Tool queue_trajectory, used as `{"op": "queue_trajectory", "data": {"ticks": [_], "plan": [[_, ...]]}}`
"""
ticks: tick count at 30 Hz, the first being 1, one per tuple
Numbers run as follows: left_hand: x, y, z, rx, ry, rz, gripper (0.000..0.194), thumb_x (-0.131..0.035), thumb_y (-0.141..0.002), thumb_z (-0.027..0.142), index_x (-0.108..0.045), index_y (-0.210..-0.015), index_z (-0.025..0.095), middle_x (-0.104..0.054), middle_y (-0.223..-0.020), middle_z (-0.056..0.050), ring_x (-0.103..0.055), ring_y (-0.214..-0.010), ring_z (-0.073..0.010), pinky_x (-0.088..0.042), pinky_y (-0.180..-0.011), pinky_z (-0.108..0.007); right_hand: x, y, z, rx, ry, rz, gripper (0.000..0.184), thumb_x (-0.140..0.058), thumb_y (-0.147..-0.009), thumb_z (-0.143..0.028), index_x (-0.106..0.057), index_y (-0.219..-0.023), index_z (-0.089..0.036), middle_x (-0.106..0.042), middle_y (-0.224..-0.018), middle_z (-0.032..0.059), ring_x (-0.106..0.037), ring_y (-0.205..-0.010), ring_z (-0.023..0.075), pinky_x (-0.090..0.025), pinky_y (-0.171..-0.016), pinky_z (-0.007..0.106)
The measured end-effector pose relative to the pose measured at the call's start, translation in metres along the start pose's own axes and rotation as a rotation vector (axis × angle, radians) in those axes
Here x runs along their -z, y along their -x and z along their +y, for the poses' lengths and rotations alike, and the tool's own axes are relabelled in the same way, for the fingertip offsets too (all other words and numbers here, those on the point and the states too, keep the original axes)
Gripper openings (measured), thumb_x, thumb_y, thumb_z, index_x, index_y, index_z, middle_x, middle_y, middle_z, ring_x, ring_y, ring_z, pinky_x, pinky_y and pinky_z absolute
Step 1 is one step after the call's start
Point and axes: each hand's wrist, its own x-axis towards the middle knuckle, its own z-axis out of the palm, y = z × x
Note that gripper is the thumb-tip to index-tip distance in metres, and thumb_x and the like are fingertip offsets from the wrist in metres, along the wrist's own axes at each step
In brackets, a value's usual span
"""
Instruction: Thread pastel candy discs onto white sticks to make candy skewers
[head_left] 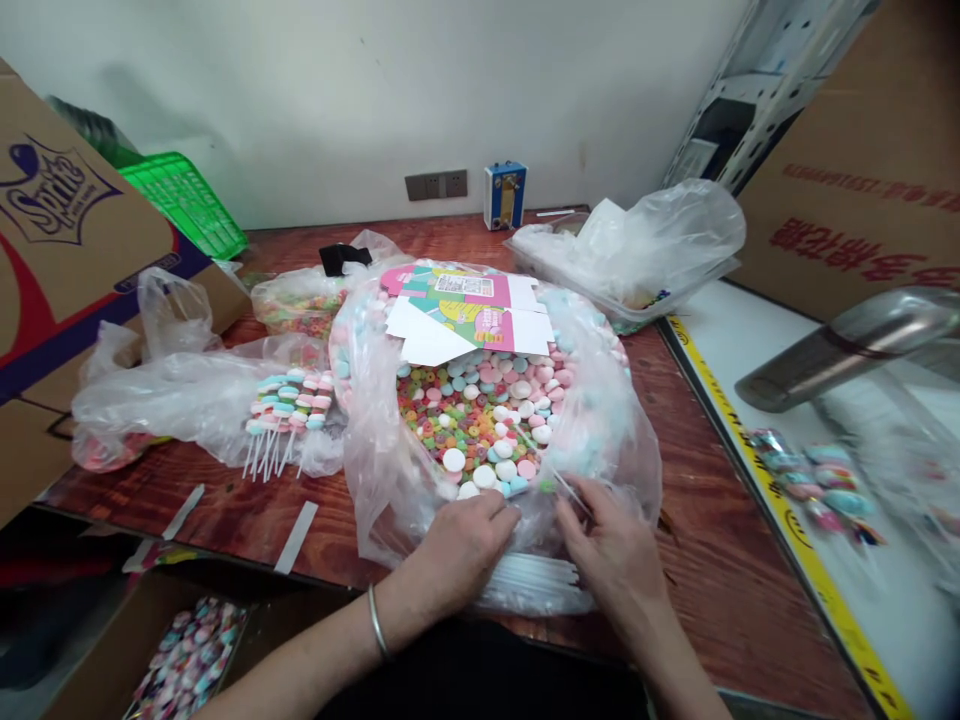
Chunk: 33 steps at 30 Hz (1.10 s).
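A big clear plastic bag (375,500) lies spread on the table, its mouth wide and full of round pink, white and blue candies (536,385) mixed with small coloured ring candies (450,415). My left hand (465,545) rests at the near rim of the opening, fingers curled together by the candies; what they hold, if anything, is hidden. Between the fingers of my right hand (611,545) is a thin white stick (562,482), slanting up over the candies. Below my hands lies a bundle of white sticks (536,575). Printed card pieces (472,310) lie on the bag's far side.
Left of the bag, several finished candy skewers (289,405) lie on plastic. A Sprite carton (75,250) stands at left, a green basket (184,200) behind. A plastic tub (630,290) is at back right, a metal flask (832,355) farther right. A box of candies (187,650) sits below.
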Motion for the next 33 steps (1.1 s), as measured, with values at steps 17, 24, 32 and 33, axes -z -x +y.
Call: {"op": "queue_trajectory", "data": {"ticks": [17,24,32,33], "plan": [[0.011,0.012,-0.007,0.273,0.672,0.137,0.022,-0.055,-0.082,0.012,-0.068,-0.100,0.018,-0.065,-0.083,-0.003,-0.058,-0.074,-0.0136,-0.044,-0.067,-0.025,0.002,-0.028,-0.020,-0.188,-0.271,-0.159,0.029,-0.053,-0.083,-0.044,-0.066,-0.086,-0.018,-0.062,-0.063,0.0001,-0.055,-0.056,0.0145,-0.041,-0.052,0.024],[0.012,0.010,-0.006,0.279,0.690,0.142,0.024,-0.056,-0.081,0.011,-0.068,-0.101,0.017,-0.066,-0.085,-0.003,-0.058,-0.075,-0.0133,-0.044,-0.069,-0.024,-0.011,-0.049,-0.018,-0.183,-0.192,-0.169,0.036,-0.046,-0.086,-0.040,-0.068,-0.106,-0.021,-0.072,-0.084,0.0034,-0.064,-0.071,0.0177,-0.044,-0.061,0.025],[0.027,-0.002,-0.017,0.316,0.691,0.330,0.017,-0.056,-0.086,0.018,-0.067,-0.099,0.017,-0.068,-0.089,-0.004,-0.062,-0.081,-0.0142,-0.048,-0.074,-0.025,-0.020,-0.032,0.001,-0.180,0.004,-0.188,0.031,-0.048,-0.083,-0.039,-0.069,-0.097,-0.022,-0.072,-0.088,0.0067,-0.064,-0.075,0.0219,-0.040,-0.063,0.029],[0.030,-0.007,-0.021,0.323,0.658,0.374,0.017,-0.055,-0.087,0.018,-0.067,-0.100,0.018,-0.068,-0.092,-0.004,-0.062,-0.084,-0.0147,-0.048,-0.077,-0.026,-0.022,-0.032,0.000,-0.169,0.010,-0.192,0.031,-0.048,-0.083,-0.039,-0.069,-0.099,-0.022,-0.072,-0.090,0.0065,-0.064,-0.076,0.0219,-0.040,-0.064,0.029]]}}
